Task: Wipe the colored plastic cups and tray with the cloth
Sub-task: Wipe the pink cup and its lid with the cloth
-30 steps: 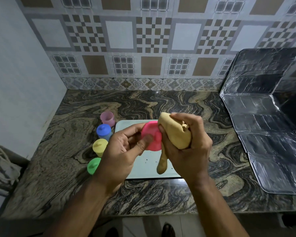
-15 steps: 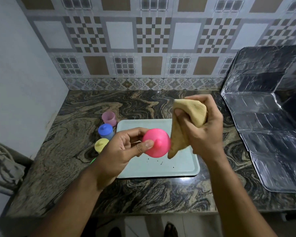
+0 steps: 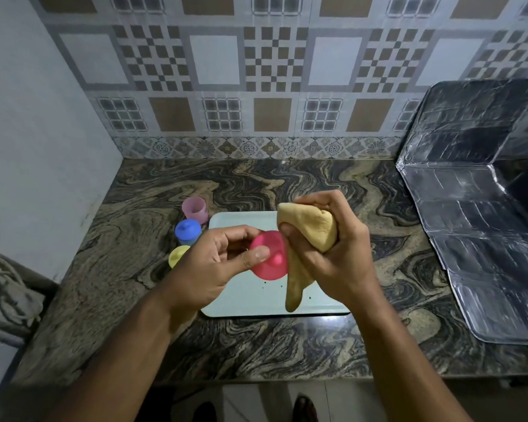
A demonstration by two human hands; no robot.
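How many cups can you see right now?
4: red cup held in the left hand; pink cup, blue cup and yellow cup left of the tray. More may be hidden.

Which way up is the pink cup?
Tipped on its side: the pink cup shows its nubbed base to the camera, gripped in the left hand above the tray.

Both bare forearms reach forward from below. The left hand (image 3: pixel 223 263) curls its fingers, thumb pinching the round pink plastic cup (image 3: pixel 270 254). The right hand (image 3: pixel 333 251) is fisted around the bunched tan cloth (image 3: pixel 314 229), touching the cup.
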